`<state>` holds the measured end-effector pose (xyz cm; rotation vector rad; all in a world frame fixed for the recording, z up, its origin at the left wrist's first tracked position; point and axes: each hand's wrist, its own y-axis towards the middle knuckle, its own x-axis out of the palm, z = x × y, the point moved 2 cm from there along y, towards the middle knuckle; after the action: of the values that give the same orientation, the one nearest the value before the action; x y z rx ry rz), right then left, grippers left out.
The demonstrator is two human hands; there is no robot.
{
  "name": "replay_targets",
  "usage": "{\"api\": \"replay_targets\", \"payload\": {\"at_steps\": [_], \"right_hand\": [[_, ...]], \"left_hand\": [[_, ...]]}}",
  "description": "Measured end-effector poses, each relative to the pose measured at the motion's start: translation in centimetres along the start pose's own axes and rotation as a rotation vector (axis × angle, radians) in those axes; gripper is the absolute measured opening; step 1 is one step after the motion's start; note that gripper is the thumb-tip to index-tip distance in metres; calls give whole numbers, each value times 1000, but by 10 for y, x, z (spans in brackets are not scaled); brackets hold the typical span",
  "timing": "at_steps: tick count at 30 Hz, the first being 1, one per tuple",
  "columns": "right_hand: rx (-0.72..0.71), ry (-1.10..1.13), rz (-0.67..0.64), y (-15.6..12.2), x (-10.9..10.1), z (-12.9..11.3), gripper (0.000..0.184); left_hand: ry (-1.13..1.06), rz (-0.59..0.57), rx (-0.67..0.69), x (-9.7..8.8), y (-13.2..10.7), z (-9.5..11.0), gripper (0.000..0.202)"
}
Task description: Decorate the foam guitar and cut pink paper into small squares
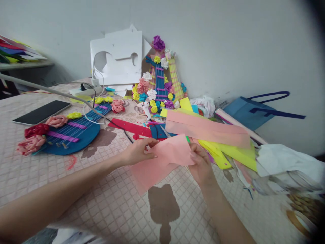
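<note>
Both my hands hold one pink paper sheet (162, 159) just above the patterned tablecloth (106, 203). My left hand (138, 151) pinches its upper left edge, thumb on top. At the sheet's right edge my right hand (201, 162) has its fingers curled round the paper. The sheet hangs down toward me between the hands. Just behind it lie scissors (165, 131) on blue paper, and a stack of pink and yellow sheets (210, 130).
A blue paper guitar (73, 132) with paper roses lies at left, beside a dark tablet (42, 112). A glue gun (146, 109) and flower-covered guitars (158, 84) stand by the wall. A blue bag (247, 112) and white crumpled paper (284, 159) sit at right.
</note>
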<state>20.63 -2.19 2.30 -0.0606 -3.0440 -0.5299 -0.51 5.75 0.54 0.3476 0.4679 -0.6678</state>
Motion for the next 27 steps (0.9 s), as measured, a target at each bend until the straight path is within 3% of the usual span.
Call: {"api": "replay_targets", "payload": {"at_steps": [2, 4, 7, 10, 15, 23, 27], "right_hand": [[53, 111, 83, 4, 0, 4, 23], [124, 137, 117, 6, 5, 8, 42], [265, 146, 36, 3, 21, 18, 60], [383, 147, -4, -7, 34, 31, 48], [445, 67, 105, -18, 37, 44, 25], [410, 76, 160, -13, 34, 40, 25], [410, 111, 171, -12, 35, 40, 23]], "left_hand": [[-87, -38, -60, 1, 0, 2, 25], [-249, -53, -139, 2, 0, 2, 31], [-431, -25, -234, 3, 0, -1, 34], [-467, -26, -256, 7, 0, -5, 34], [-405, -4, -208, 14, 0, -12, 36], [-501, 64, -252, 14, 0, -12, 32], [-648, 103, -300, 14, -3, -9, 27]]}}
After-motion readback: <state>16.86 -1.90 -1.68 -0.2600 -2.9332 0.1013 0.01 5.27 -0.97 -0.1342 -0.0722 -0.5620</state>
